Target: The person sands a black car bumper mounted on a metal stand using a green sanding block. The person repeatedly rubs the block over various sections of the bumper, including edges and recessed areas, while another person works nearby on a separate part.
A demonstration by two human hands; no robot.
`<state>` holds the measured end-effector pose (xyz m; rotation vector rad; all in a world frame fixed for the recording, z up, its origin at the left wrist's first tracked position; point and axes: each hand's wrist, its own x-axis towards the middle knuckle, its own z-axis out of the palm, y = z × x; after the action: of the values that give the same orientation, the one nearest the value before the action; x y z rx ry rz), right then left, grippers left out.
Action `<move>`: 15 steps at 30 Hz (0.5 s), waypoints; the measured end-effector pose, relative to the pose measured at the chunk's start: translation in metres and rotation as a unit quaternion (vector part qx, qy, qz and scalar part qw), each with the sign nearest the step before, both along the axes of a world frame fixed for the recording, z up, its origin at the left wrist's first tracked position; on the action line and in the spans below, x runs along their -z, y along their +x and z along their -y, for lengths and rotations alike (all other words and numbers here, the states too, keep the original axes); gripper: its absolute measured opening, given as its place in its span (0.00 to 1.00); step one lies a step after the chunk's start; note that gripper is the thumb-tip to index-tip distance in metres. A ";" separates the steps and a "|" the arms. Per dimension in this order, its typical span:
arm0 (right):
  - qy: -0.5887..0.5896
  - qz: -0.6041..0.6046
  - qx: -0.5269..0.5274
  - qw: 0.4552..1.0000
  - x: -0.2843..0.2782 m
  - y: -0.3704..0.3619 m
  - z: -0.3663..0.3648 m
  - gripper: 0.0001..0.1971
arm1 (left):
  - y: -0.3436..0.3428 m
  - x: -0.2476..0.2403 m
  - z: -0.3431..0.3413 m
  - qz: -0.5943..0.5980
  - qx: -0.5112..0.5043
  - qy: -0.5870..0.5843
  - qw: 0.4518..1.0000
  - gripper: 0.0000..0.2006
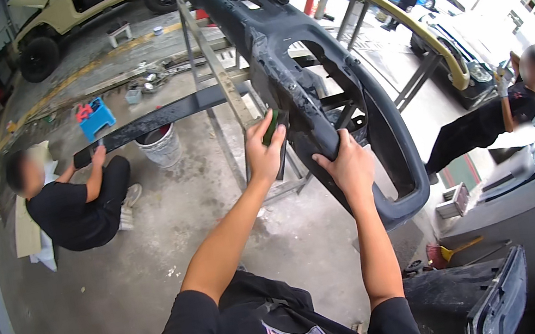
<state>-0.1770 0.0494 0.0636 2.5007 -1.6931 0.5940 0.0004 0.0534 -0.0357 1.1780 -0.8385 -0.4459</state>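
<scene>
A large dark grey car bumper rests on a metal stand in front of me and reaches toward the far side. My left hand is closed around a small dark green pad, held against the bumper's left side. What kind of pad it is cannot be made out. Over the bumper's near edge, beside a large opening, my right hand is wrapped with the thumb on the left and fingers on the far side.
A crouching person at left handles a long dark panel above a grey bucket. Beside it is a blue stool. Another person stands at right near a yellowish bumper. A black bin stands near right.
</scene>
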 end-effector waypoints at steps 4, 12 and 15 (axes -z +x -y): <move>0.003 0.003 -0.010 1.000 0.003 0.000 -0.005 0.31 | 0.012 0.089 -0.121 -0.005 -0.038 0.095 0.995 0.25; -0.077 -0.012 -0.061 0.995 0.015 -0.007 0.005 0.46 | 0.023 0.132 -0.266 -0.038 -0.098 0.214 0.971 0.25; -0.091 -0.004 -0.106 0.990 0.012 0.013 0.024 0.49 | 0.026 0.151 -0.286 -0.130 -0.073 0.219 0.964 0.25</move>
<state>-0.1642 0.0252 0.0518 2.5611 -1.3127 0.7191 0.0261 0.3399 -0.1866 1.5372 -0.4290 -0.6715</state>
